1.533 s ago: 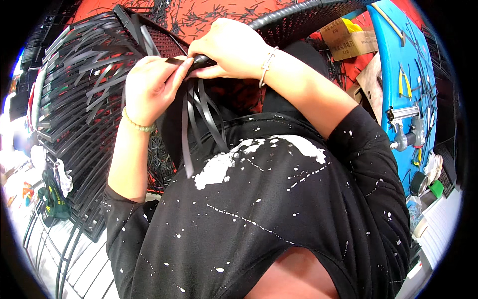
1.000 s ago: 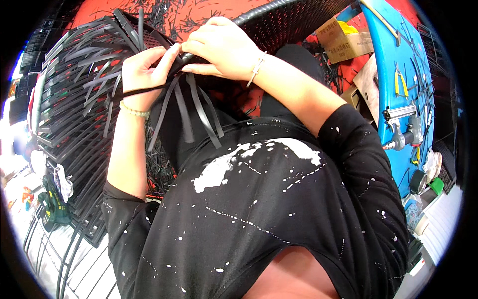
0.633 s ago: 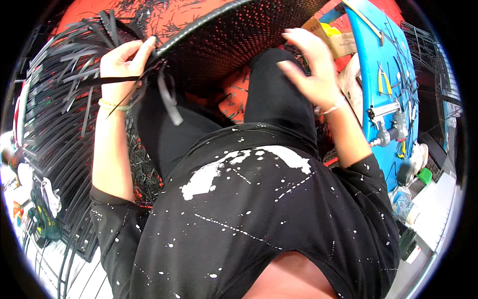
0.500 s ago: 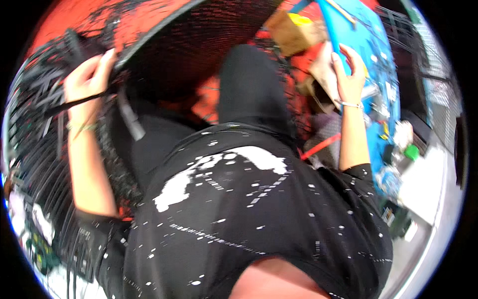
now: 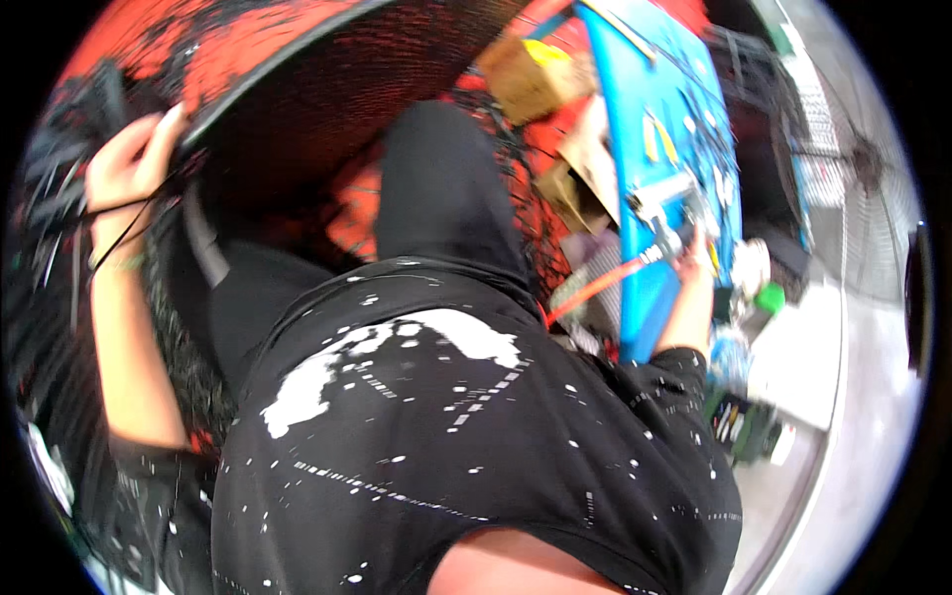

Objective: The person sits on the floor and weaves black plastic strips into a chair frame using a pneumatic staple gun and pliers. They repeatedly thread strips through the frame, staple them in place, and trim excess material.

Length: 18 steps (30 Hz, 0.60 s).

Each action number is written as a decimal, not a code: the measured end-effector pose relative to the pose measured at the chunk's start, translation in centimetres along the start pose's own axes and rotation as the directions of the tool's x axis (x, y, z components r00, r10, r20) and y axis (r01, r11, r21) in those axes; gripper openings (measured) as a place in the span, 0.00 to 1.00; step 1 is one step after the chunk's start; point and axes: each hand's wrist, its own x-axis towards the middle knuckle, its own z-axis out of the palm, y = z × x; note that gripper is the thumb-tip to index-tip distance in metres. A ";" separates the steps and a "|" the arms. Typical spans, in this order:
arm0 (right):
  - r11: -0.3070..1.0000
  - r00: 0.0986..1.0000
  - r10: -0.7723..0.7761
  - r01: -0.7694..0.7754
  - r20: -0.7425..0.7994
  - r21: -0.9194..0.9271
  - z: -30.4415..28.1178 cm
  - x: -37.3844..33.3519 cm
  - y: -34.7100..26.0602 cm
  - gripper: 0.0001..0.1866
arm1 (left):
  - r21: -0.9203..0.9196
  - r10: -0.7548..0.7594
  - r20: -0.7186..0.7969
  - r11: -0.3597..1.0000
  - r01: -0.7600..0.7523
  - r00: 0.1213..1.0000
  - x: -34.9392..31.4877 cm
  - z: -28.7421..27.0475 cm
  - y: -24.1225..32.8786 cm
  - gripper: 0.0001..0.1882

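My left hand is closed, with thumb and forefinger at the edge of a dark woven panel tilted up before my knees. Thin black strips cross its wrist. Over the blue table at the right, my right hand has its fingers around the handle of a silver air stapler; blur and the tool partly hide the grip. An orange hose runs from the stapler toward my lap.
Hand tools, some yellow-handled, lie on the blue table. Beside it sit an open cardboard box and a green-capped item. Loose black strips cover much of the red floor. A fan stands at far right.
My right hand has gone from the table's near edge down to the stapler on it and closed there. My left hand stays at the panel's edge. The view has shifted right.
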 end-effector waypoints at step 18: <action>0.971 0.877 -0.240 0.212 0.416 0.111 8.4 -11.0 -8.4 0.10 | 0.118 0.187 -0.158 0.978 -0.170 0.970 0.1 1.5 0.9 0.16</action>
